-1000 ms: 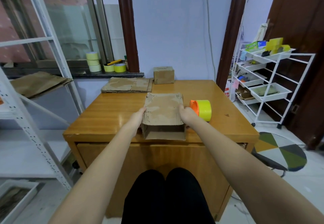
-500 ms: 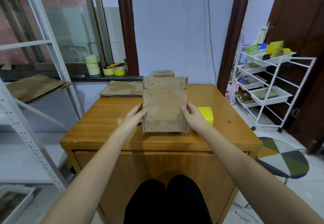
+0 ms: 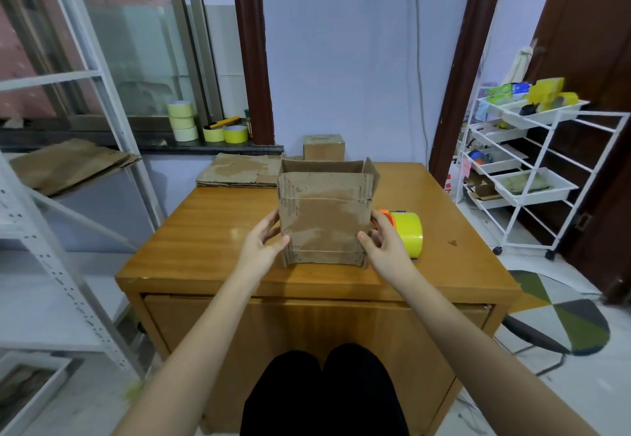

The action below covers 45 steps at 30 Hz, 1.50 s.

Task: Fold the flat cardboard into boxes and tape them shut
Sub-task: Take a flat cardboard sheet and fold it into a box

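Cardboard box [image 3: 324, 220] is standing opened on the desk [image 3: 211, 241], just beside the tape dispenser [image 3: 406, 230]; left hand [image 3: 261, 247] and right hand [image 3: 386, 247] are gripping its sides. Squaring corners before folding flaps looks wise.

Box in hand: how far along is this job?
Done: one small closed box stands at the table's far edge. In hand: the left hand and right hand hold an opened box upright, top flaps open, untaped. Left: fold the flaps, tape with the yellow roll, then the flat stack.
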Motion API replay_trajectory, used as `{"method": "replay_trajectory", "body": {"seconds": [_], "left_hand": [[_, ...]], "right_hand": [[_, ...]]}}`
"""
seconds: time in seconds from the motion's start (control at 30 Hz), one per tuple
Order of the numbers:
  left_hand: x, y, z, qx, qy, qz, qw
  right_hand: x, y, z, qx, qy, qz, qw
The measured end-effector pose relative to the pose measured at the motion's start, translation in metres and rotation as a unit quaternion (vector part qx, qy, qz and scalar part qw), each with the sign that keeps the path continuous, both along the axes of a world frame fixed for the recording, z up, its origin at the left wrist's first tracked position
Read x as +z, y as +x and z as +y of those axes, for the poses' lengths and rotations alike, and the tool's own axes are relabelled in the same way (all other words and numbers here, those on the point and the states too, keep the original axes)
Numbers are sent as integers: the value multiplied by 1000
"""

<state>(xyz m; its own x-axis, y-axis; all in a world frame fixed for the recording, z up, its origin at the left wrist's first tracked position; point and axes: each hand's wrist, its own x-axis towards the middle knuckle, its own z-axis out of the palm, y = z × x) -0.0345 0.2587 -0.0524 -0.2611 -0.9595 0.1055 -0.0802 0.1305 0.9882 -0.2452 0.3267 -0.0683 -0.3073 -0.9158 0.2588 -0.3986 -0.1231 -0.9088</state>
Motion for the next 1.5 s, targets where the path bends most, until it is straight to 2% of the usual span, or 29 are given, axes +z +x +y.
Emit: {"method": "replay_trajectory", "body": {"seconds": [0.33,0.57,0.67,0.8,0.97,1.3,1.5], "left_hand": [[-1,8,2,3,-7,-5,1000],[38,17,-7,55,-51,5,997],[63,12,-11,42,-100,5,994],[88,-1,-20,47,-139,-53,988],[96,-14,-24,54,-108,-109,987],[83,-9,-15,-1,-75,-78,994],[77,-5,-11,-48,-62,-65,995]], "right_hand": [[13,11,5,8,19,-82,996],[55,3,-2,-40,-27,-139,989],[69,0,-7,-47,-25,-117,992],[80,-1,-12,-48,-16,-91,995],[83,-3,-13,-32,-1,-82,996],[80,-3,-6,20,10,-119,993],[72,-4,2,58,3,-92,994]]}}
